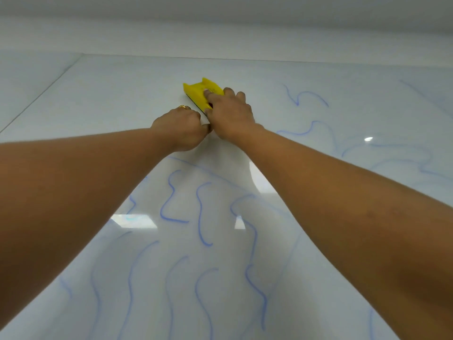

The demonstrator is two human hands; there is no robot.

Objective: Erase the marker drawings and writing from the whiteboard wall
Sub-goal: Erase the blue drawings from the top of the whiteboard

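Between bare forearms, blue squiggles cross the near whiteboard wall. Farther off, the right hand has its grip closed around a yellow eraser; the left hand, just beside it, is curled into a fist.

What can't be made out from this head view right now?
Head view only:
1. Wiping face of the yellow eraser: against the whiteboard, hidden.
2. Palm of the left hand: hidden behind its own knuckles; unclear whether it holds anything.
3. Some blue marker lines: covered by both forearms, cut off at bottom and right edges.
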